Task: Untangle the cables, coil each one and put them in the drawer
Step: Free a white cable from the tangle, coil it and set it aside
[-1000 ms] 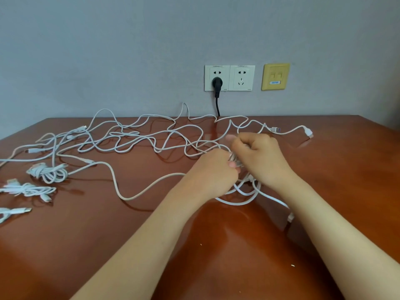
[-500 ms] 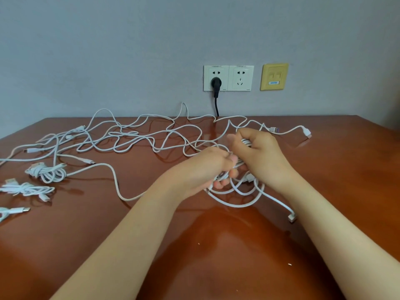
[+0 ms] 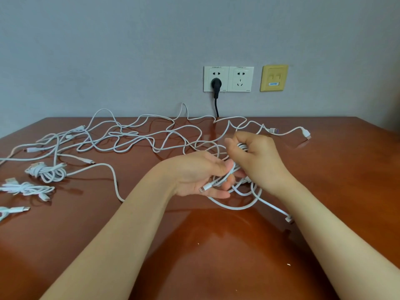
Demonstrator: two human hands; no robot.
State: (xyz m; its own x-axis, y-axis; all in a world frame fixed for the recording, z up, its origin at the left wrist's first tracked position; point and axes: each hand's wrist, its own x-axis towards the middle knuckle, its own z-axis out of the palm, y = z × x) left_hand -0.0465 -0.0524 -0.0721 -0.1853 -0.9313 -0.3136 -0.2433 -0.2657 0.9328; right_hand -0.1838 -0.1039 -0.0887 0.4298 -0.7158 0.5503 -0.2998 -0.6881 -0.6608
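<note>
A tangle of white cables (image 3: 138, 139) sprawls across the far half of the brown table (image 3: 216, 256). My right hand (image 3: 259, 161) grips a small white coil (image 3: 242, 146) of one cable above the table. My left hand (image 3: 201, 174), palm turned up, holds the loose end of that cable, its plug (image 3: 205, 188) lying across the fingers. Loops of the same cable (image 3: 236, 205) hang under both hands onto the table. No drawer is in view.
Three bundled white cables lie at the table's left edge: one bundle (image 3: 46, 171), a second bundle (image 3: 26, 188) and a third bundle (image 3: 10, 211). Two free plugs (image 3: 305, 134) lie at the back right. Wall sockets (image 3: 228, 79) hold a black plug (image 3: 216, 84).
My left hand has turned palm-up and drawn back toward me, pulling the cable's plug end out of the coil. My right hand stayed put, holding the coil.
</note>
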